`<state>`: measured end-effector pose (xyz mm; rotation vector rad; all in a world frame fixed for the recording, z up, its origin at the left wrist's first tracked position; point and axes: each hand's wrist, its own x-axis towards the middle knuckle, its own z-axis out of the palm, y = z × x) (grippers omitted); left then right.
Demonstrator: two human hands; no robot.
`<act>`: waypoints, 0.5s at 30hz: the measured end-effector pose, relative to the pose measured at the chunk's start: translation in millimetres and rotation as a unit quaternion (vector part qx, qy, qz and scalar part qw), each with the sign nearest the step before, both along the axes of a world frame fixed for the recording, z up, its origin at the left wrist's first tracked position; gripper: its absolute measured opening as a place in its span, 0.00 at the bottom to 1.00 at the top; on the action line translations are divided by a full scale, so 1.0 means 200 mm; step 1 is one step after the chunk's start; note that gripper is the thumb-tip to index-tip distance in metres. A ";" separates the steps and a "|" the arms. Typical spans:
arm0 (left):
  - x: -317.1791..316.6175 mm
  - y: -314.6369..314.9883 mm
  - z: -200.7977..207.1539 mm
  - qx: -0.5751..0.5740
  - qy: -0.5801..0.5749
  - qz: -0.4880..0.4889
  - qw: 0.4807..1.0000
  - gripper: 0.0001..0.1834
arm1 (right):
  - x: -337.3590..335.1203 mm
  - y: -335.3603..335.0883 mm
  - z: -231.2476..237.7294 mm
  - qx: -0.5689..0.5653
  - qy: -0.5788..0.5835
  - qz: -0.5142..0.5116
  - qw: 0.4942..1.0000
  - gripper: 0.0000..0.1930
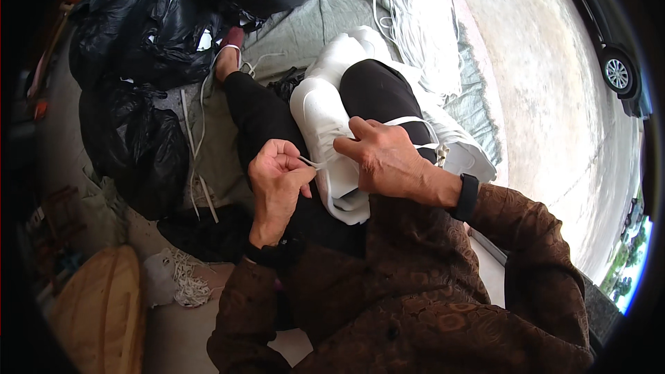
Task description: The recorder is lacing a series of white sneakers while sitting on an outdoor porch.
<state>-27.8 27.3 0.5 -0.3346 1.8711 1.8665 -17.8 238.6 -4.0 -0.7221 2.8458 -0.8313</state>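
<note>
A white shoe (pixel 323 111) lies across my lap, its toe pointing away and its opening toward me. My left hand (pixel 276 181) is closed at the shoe's left side, pinching a white shoelace (pixel 313 163) between thumb and finger. Over the shoe's right side, my right hand (pixel 385 157) is curled shut, its fingers at the lacing area. What those fingers hold is hidden. A loop of white lace (pixel 413 120) runs from behind that hand over my right thigh. More white shoes (pixel 341 53) lie just beyond, and another white shoe (pixel 468 154) is to the right of my thigh.
A thick bundle of white laces (pixel 424 24) is spread on the grey-green cloth (pixel 305 24). Black plastic bags (pixel 131 131) crowd the left. Loose laces (pixel 191 131) hang beside them. At lower left are a wooden board (pixel 104 312) and a tangled lace pile (pixel 188 284).
</note>
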 end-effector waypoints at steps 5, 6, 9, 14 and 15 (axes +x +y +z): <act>-0.03 0.05 0.01 0.001 -0.006 0.024 1.000 0.17 | -0.02 0.02 0.01 -0.005 -0.056 -0.007 0.998 0.19; -0.03 0.04 0.01 0.001 -0.005 0.024 1.000 0.17 | -0.01 0.02 0.02 -0.015 -0.071 -0.019 0.997 0.19; -0.01 0.04 -0.02 0.039 -0.041 0.074 0.996 0.17 | 0.01 0.05 0.00 -0.034 -0.058 -0.058 0.996 0.11; 0.08 0.13 -0.06 -0.211 0.290 -0.037 0.933 0.16 | 0.02 0.02 -0.04 -0.086 -0.054 -0.046 0.994 0.09; 0.07 0.13 -0.05 -0.224 0.283 -0.056 0.931 0.17 | 0.02 0.02 -0.04 -0.062 -0.064 -0.046 0.995 0.08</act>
